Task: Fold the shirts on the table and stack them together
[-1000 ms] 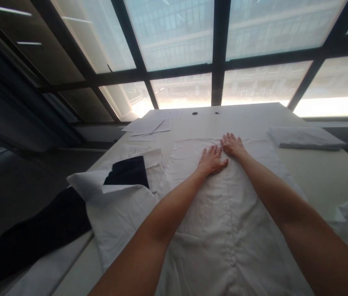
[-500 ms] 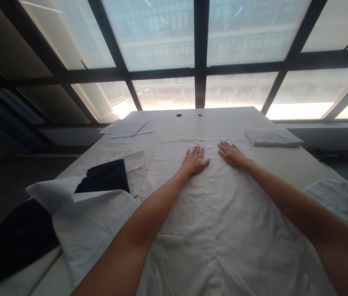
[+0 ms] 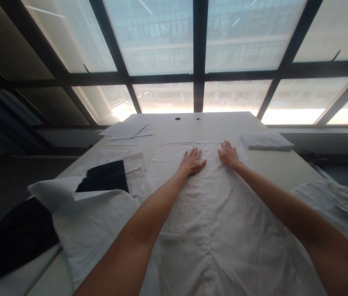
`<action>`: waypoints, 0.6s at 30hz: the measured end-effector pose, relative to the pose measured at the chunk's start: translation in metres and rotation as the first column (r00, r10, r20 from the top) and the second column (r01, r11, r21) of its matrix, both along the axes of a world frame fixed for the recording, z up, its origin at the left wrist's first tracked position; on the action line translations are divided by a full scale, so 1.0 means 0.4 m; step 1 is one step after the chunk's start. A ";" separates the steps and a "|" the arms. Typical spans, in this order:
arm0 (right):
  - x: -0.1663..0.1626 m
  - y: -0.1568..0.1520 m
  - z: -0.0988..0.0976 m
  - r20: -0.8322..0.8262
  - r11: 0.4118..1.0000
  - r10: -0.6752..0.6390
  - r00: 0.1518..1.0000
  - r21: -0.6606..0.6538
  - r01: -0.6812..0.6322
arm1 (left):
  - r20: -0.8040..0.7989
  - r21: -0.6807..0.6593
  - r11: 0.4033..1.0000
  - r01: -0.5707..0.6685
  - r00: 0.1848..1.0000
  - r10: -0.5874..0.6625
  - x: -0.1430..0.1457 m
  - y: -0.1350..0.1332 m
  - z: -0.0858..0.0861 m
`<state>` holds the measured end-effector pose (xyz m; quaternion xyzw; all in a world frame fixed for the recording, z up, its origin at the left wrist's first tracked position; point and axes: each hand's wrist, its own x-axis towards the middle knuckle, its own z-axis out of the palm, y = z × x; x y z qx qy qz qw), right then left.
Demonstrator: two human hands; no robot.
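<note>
Large window panes [image 3: 158, 37] in a dark frame [image 3: 198, 53] stand behind a white table [image 3: 220, 126], with bright light along their lower edge. At far left, what looks like a dark curtain [image 3: 4, 115] hangs in shadow, though the dimness there makes it hard to be sure. Below it, black fabric [image 3: 13, 242] runs in from the left edge, up to a loose spread of white cloth [image 3: 93, 226] with a raised corner; whether that cloth joins the shirt is unclear. A folded navy piece [image 3: 107, 176] rests on this side too, partly covered by the white cloth, and printed papers [image 3: 127, 130] overlap farther back.

Middle of the table, a white button-front shirt [image 3: 242, 230] lies flat, lightly wrinkled, its button placket [image 3: 206, 242] running lengthwise toward the viewer. Left of the placket, the left hand [image 3: 193, 162] rests palm down on the shirt near its far edge, fingers spread and gripping nothing. Right of it, the right hand [image 3: 228, 155] also lies on the fabric, fingers extended, loosely open, a gap between the two hands.

Farther right, a folded white cloth [image 3: 266, 141] sits near the table's side edge, and nearer the viewer lies crumpled pale fabric [image 3: 334, 201].
</note>
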<state>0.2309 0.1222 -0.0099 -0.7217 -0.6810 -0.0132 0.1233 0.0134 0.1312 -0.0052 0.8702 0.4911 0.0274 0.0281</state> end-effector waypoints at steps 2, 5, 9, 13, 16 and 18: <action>-0.068 -0.079 -0.012 -0.044 0.995 0.102 0.994 -0.015 -0.103 | 0.006 0.006 1.000 -0.006 1.000 0.006 0.000 0.001 -0.002; -0.118 -0.181 -0.033 -0.027 0.959 0.282 0.959 -0.021 -0.283 | 0.006 0.013 1.000 -0.008 1.000 0.008 0.000 0.005 -0.006; -0.045 -0.224 -0.032 0.022 0.976 0.208 0.978 -0.068 -0.206 | -0.009 0.000 1.000 -0.010 1.000 0.010 0.001 0.011 -0.007; 0.068 -0.203 -0.013 0.065 0.994 0.013 0.998 -0.113 -0.005 | -0.009 -0.019 1.000 -0.013 1.000 0.013 0.000 0.012 0.000; 0.094 -0.198 -0.006 0.074 0.993 -0.033 0.997 -0.108 0.041 | 0.005 -0.012 1.000 -0.018 1.000 0.018 0.003 0.004 0.020; 0.089 -0.200 -0.003 0.073 0.993 -0.035 0.997 -0.109 0.043 | 0.015 0.002 1.000 -0.022 1.000 0.022 0.013 -0.015 0.040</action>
